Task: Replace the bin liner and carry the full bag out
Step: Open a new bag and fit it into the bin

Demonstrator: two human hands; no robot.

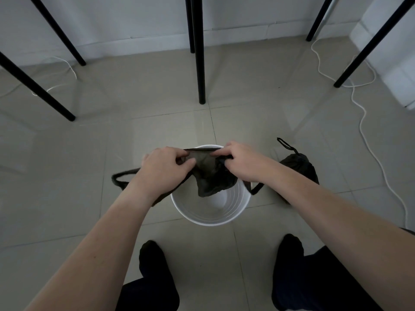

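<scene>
A round white bin (193, 217) stands on the tiled floor in front of my feet, its inside bare and white. Above its far rim I hold a fresh black bin liner (212, 176). My left hand (165, 168) pinches the liner's top edge on the left, and my right hand (241, 161) pinches it on the right. The liner's body hangs down into the bin's mouth. Its drawstring loops trail out on both sides. The full black bag (299, 164), tied at the top, sits on the floor right of the bin, partly hidden by my right forearm.
Black table legs (199, 52) stand ahead, with more slanting legs at left and right. A white cable (361, 122) snakes over the floor on the right, another lies at far left. A white wall runs along the back. My dark-socked feet are near the bottom edge.
</scene>
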